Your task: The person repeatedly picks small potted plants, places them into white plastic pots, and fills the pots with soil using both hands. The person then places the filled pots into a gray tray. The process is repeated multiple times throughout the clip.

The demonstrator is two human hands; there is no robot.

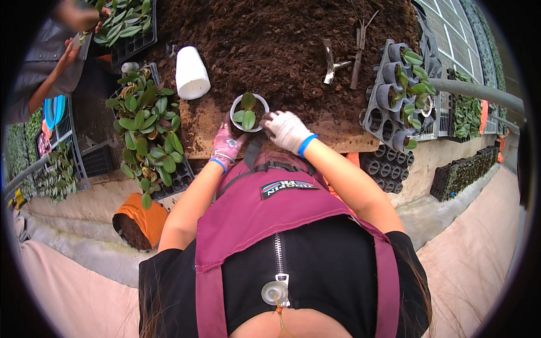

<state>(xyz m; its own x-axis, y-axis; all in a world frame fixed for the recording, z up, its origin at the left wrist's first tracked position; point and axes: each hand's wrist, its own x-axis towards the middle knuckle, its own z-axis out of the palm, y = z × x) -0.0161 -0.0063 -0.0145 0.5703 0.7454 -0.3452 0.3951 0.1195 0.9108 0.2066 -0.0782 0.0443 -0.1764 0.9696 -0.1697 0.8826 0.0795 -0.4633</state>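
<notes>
A small white pot (233,110) holds a young plant (248,120) with a few broad green leaves, perhaps an orchid seedling. It sits at the near edge of a wooden board (198,133), in front of me. My left hand (227,144), in a pink patterned glove, curves around the pot's left and near side. From the right, my right hand (289,131), in a pale soiled glove, has its fingers bent at the rim. Whether those fingers pinch the rim is hidden. Dark potting mix (270,50) is heaped just beyond the pot.
Stacked white cups (192,74) lie left of the pot. Leafy seedlings (148,131) cover a tray at left. A grey tray (376,110) with potted seedlings stands right, beside a small hand tool (331,65). An orange bag (146,219) sits below left. Another person (59,63) works at upper left.
</notes>
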